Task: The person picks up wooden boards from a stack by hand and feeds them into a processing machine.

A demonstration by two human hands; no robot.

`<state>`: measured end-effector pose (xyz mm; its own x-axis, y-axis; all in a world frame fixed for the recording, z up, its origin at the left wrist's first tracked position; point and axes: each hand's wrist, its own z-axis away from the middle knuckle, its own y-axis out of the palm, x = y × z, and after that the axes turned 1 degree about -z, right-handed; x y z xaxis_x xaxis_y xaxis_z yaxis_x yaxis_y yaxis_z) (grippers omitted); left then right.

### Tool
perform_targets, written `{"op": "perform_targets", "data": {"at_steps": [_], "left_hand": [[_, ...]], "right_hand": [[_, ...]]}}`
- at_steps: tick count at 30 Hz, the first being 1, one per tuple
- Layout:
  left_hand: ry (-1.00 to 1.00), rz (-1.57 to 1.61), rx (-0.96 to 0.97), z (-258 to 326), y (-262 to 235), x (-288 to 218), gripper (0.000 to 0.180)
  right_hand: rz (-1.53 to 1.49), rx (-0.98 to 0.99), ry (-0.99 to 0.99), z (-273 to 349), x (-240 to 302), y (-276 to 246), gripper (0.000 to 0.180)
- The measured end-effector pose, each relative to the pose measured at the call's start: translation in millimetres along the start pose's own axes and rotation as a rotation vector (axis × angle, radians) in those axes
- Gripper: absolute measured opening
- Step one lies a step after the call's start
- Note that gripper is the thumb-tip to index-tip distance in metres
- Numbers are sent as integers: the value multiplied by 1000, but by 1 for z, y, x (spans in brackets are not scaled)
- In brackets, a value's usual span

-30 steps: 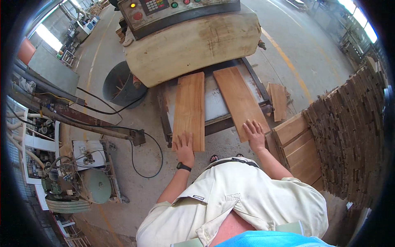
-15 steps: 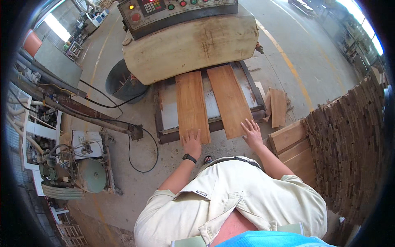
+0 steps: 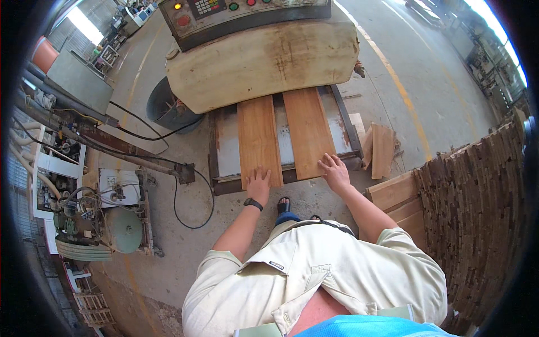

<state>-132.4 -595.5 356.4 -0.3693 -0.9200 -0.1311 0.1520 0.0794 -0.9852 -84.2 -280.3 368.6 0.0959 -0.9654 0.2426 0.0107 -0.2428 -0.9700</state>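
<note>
Two reddish-brown wooden boards lie side by side on the metal bed (image 3: 227, 154) of a machine, their far ends under its cream hood (image 3: 264, 64). On the near end of the left board (image 3: 258, 137) my left hand (image 3: 258, 184) rests flat, fingers spread. My right hand (image 3: 335, 171) touches the near right corner of the right board (image 3: 307, 132), its fingers apart and not wrapped round the wood. A narrow gap runs between the boards.
A control panel (image 3: 247, 17) with buttons tops the machine. On the left stand a dark bin (image 3: 168, 106) and a looped black cable (image 3: 193, 227). At the right are loose board pieces (image 3: 383, 150) and a tall stack of wood strips (image 3: 471, 219).
Both boards have slid farther under the hood, my hands moving forward with them. The right board has turned straighter, nearly parallel to the left one. One of my feet has come forward.
</note>
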Motion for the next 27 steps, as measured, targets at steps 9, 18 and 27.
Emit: {"op": "perform_targets", "data": {"at_steps": [9, 18, 27], "left_hand": [[3, -14, -3, -94, -15, 14, 58], [43, 17, -67, -189, -14, 51, 53], [153, 5, -199, -237, -22, 48, 49]], "right_hand": [[-61, -20, 40, -89, -11, 4, 56], [-94, -94, 56, -190, -22, 14, 47], [-118, -127, 104, -234, -29, 9, 46]]}}
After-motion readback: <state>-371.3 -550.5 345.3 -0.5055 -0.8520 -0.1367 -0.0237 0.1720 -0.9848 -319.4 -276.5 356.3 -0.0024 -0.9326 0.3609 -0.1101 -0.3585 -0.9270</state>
